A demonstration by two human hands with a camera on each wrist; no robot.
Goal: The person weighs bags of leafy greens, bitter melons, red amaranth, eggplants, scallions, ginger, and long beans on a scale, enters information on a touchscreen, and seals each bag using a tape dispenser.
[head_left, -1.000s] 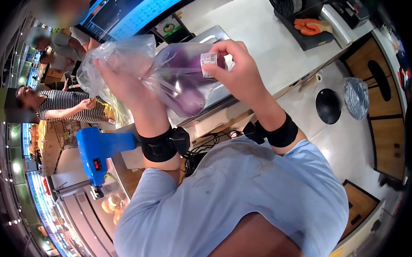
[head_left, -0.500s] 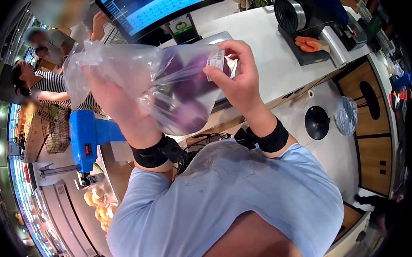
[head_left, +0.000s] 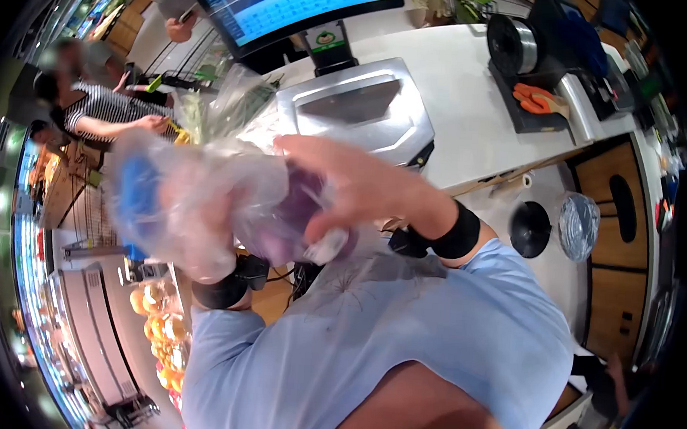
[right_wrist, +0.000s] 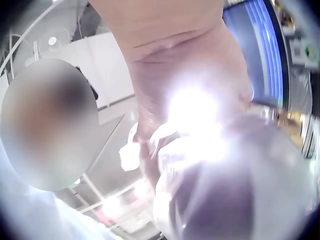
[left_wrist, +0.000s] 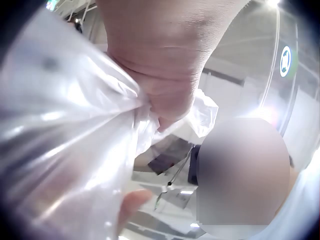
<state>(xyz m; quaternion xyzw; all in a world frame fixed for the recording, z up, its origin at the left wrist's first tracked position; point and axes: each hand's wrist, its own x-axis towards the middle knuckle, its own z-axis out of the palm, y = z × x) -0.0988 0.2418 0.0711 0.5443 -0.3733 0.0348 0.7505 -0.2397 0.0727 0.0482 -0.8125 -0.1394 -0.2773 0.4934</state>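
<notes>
A clear plastic bag (head_left: pixel 263 199) of purple produce (head_left: pixel 301 204) is held up before the light blue shirt, blurred by motion. The left hand (head_left: pixel 196 207) grips the gathered neck of the bag; in the left wrist view that hand (left_wrist: pixel 167 95) has the twisted plastic (left_wrist: pixel 135 107) bunched against it. My right hand (head_left: pixel 353 184) holds the produce end, thumb low near a white label (head_left: pixel 326 246). The right wrist view shows this hand (right_wrist: pixel 190 90) against the bag (right_wrist: pixel 210 190), its fingertips mostly hidden by glare and plastic.
Beyond the hands a metal scale (head_left: pixel 415 117) stands on the white counter (head_left: pixel 455 154), below a lit screen (head_left: pixel 292 6). Orange gloves (head_left: pixel 540 100) lie on a dark tray at the right. Another bag with green produce (head_left: pixel 240 104) is behind the left hand; a person in stripes (head_left: pixel 104 113) stands at the left.
The bag and both hands have moved down toward the shirt and left, uncovering the scale. The right hand has turned, and the label now sits lower beside its thumb.
</notes>
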